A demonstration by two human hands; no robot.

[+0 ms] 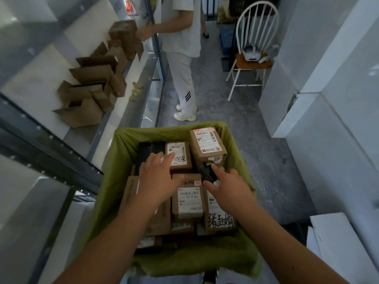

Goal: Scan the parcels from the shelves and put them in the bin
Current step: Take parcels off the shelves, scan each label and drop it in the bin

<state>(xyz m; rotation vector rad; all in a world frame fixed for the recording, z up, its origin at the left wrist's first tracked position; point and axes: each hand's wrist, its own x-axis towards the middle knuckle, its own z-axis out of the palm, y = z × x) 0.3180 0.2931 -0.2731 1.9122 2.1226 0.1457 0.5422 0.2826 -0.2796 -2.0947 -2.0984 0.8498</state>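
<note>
A bin lined with green cloth (pixel 114 160) sits below me, filled with several brown labelled parcels. My left hand (pixel 158 177) reaches over them with straight fingers, its fingertips on a small parcel (pixel 180 158) near the middle. My right hand (pixel 229 187) grips a black handheld scanner (pixel 207 171), which points down into the bin. Another labelled parcel (pixel 189 199) lies between my two hands. A larger parcel (pixel 207 144) stands at the bin's far right corner.
A metal shelf (pixel 131 72) on the left carries several open brown cardboard boxes (pixel 92 87). A person in white clothes (pixel 182 58) stands at that shelf ahead. A white chair (pixel 252 58) holding a headset stands at the back right. White panels line the right side.
</note>
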